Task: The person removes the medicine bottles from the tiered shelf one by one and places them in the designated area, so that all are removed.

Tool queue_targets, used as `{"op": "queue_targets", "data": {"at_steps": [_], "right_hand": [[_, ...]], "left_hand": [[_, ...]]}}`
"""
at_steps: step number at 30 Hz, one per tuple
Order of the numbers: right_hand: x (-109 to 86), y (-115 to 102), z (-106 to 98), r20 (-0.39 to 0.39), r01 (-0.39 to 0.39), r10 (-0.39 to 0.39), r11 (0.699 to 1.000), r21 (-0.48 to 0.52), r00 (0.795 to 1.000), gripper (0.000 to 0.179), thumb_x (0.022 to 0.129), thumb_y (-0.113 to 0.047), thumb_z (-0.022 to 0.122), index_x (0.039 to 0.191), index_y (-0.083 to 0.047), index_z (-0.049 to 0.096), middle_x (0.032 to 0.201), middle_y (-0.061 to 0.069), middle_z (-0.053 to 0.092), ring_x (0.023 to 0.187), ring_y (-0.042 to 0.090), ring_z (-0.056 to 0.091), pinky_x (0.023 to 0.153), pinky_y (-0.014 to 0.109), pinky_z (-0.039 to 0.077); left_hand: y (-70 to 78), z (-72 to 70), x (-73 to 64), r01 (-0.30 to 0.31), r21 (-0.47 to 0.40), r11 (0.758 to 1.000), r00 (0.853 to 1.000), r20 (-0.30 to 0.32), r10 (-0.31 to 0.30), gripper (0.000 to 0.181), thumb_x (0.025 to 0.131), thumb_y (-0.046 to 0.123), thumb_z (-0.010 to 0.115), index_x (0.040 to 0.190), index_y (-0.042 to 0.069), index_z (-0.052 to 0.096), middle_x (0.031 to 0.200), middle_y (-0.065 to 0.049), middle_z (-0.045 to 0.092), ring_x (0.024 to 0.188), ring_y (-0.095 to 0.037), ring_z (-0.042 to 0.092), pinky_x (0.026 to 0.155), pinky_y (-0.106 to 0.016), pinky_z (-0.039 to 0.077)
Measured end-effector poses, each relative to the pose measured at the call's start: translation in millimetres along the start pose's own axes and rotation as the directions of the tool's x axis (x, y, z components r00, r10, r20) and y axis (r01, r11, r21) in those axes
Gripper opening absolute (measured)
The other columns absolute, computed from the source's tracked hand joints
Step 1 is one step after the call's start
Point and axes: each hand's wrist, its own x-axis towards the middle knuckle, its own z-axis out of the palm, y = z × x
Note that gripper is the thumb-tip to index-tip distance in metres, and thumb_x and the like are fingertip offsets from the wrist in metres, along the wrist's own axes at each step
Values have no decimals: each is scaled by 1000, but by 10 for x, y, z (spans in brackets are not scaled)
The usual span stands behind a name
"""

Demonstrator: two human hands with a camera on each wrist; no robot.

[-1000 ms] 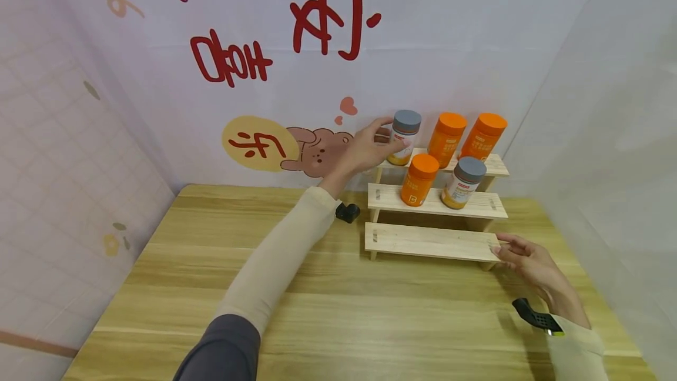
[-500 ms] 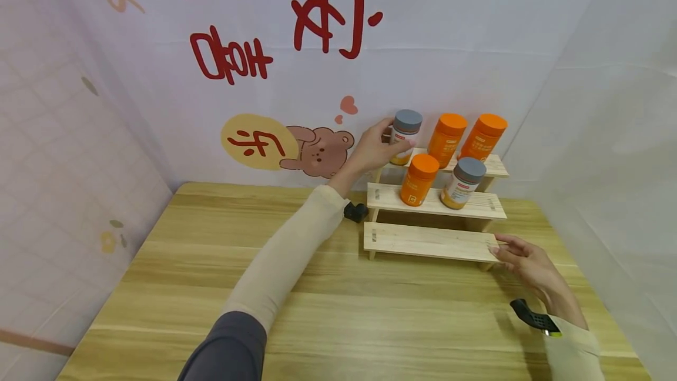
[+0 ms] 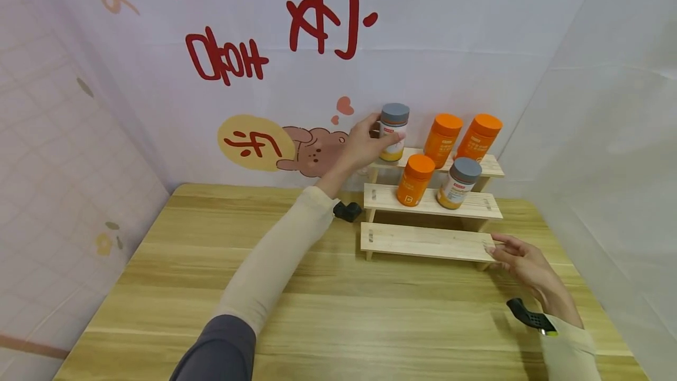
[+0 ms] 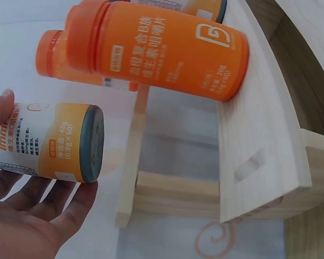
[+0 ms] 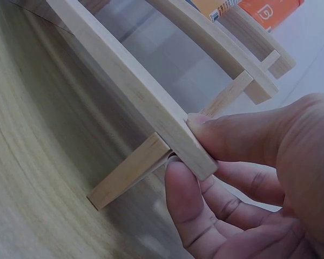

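My left hand [image 3: 365,141] grips a supplement bottle [image 3: 392,134] with a grey lid and a white-and-yellow label, above the left end of the top tier. In the left wrist view this bottle [image 4: 48,141] lies between thumb and fingers, its base apart from the shelf boards. The stand is a three-tier wooden display shelf [image 3: 423,239]. At its lower right corner, my right hand [image 3: 523,260] holds on. The right wrist view has the thumb [image 5: 237,135] on top of the bottom board [image 5: 135,89] and a finger beneath, pinching its end.
Two orange bottles [image 3: 443,141] stand on the top tier. On the middle tier are another orange bottle [image 3: 416,181] and a grey-lidded one [image 3: 459,184]. Behind the shelf rises a printed white backdrop [image 3: 455,34]; the wooden table [image 3: 370,310] spreads in front.
The left hand has raised the grey-lidded bottle slightly and carried it left, away from the orange bottles. My right hand keeps its hold on the bottom board.
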Motion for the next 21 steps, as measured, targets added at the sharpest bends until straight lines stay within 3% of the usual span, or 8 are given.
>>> {"op": "queue_targets", "data": {"at_steps": [12, 21], "right_hand": [[-3, -1, -13, 2, -3, 3, 1000, 14, 1000, 62, 101, -19, 67, 151, 1, 36, 104, -12, 69, 92, 6, 67, 80, 27, 61], [15, -4, -28, 17, -16, 15, 1000, 8, 1000, 66, 101, -20, 67, 154, 1, 33, 106, -13, 70, 95, 5, 67, 82, 27, 61]], "left_hand": [[30, -241, -181, -20, -13, 1000, 1000, 8, 20, 59, 94, 45, 73, 144, 21, 53, 128, 0, 63, 113, -19, 59, 91, -35, 55], [-143, -443, -346, -31, -44, 999, 999, -16, 30, 58, 95, 35, 74, 147, 19, 53, 132, -5, 63, 110, -21, 62, 91, -34, 55]]}}
